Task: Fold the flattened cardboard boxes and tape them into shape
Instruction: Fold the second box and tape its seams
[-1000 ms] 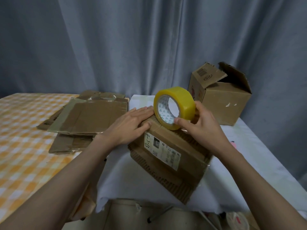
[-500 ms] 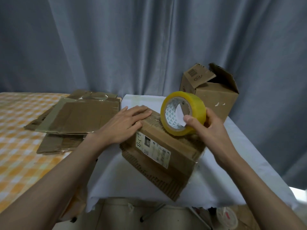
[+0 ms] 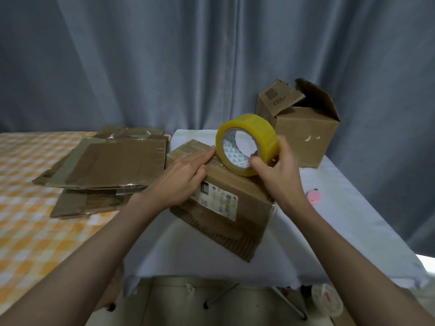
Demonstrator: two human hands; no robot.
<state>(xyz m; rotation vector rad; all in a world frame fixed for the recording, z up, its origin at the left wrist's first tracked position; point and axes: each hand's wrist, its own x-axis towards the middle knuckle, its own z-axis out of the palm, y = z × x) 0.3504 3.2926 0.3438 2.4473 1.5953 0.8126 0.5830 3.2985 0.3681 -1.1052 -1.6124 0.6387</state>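
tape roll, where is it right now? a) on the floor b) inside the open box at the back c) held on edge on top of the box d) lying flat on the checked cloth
c: the right hand grips the yellow tape roll, standing on edge on the box that the left hand presses flat.

Tape roll (image 3: 247, 143): translucent yellow, white core printed with grey triangles. Box (image 3: 226, 203): brown cardboard, white label (black print). Flattened boxes (image 3: 113, 165): same brown. Left tablecloth (image 3: 28, 220): orange-and-white check. Right cloth (image 3: 341, 227): plain white. Curtain (image 3: 164, 55): grey-blue. Small pink object (image 3: 313, 197).
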